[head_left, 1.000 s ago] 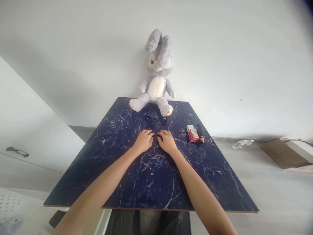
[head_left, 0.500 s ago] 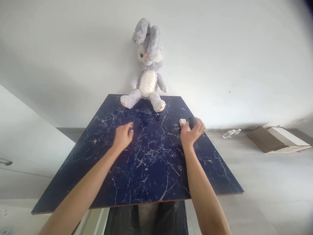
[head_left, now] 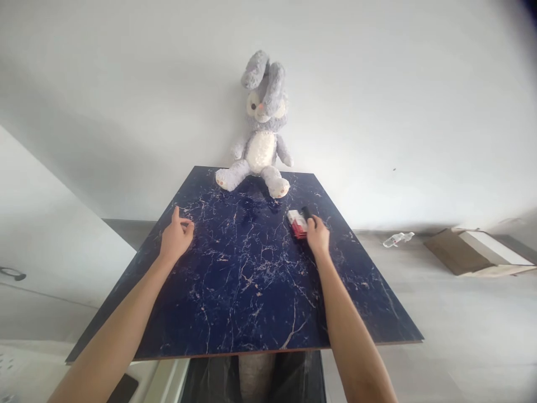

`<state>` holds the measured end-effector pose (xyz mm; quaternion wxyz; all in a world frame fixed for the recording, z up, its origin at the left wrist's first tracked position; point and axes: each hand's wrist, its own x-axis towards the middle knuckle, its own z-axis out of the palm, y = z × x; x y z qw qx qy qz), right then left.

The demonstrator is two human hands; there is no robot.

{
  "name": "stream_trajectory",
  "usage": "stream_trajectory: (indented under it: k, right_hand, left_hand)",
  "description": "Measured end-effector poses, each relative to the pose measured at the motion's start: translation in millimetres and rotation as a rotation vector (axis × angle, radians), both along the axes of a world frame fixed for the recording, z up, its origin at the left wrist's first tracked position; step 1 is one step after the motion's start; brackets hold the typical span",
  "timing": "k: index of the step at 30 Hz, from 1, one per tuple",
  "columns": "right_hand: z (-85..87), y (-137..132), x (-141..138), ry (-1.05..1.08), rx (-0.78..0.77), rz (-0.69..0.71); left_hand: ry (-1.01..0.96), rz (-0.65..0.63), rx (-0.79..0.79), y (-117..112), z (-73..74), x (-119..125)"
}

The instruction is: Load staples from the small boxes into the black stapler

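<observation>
My right hand (head_left: 319,237) is closed round the lower end of a small dark, rod-like object (head_left: 307,213) whose exact kind I cannot make out. Just left of it lies a red-and-white box (head_left: 297,224), resembling a cigarette pack, on the blue marbled table (head_left: 251,291). Fingertips come close to the box; whether they touch it I cannot tell. Over the table's left side, my left hand (head_left: 176,237) holds nothing, its index finger stretched forward and the thumb apart. A grey plush rabbit (head_left: 262,148) sits at the far edge, legs spread.
Behind the rabbit rises a pale wall (head_left: 369,112). On the floor to the right are clear plastic bottles (head_left: 396,239) and an open cardboard box (head_left: 465,252). A black flat object (head_left: 123,388) shows below the table's front left edge.
My left hand has moved left, its index finger now extended. My right hand has moved left and lower with the dark object, and more of the red-and-white box shows. The view has shifted slightly.
</observation>
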<state>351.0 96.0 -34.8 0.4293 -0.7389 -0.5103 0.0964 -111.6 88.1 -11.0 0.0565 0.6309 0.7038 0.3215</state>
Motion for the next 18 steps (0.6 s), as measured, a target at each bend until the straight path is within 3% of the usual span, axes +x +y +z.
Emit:
stream_trajectory:
  k: [8, 11, 14, 18]
  right_hand:
    - [4.7, -15.7, -209.7, 0.045, 0.055, 0.302]
    - [3.6, -27.5, -272.8, 0.077, 0.119, 0.371]
    - [3.1, -25.9, -296.8, 0.079, 0.164, 0.467]
    - [5.5, 2.1, -282.8, 0.086, 0.153, 0.499]
  left_hand:
    - [0.024, -0.045, -0.005, -0.6, -9.5, 4.5]
    - [-0.006, -0.071, -0.025, -3.6, -10.3, 11.4]
    - [-0.053, -0.118, -0.064, -6.7, -7.3, 15.0]
    - [-0.079, -0.071, -0.055, -11.0, 0.2, 9.0]
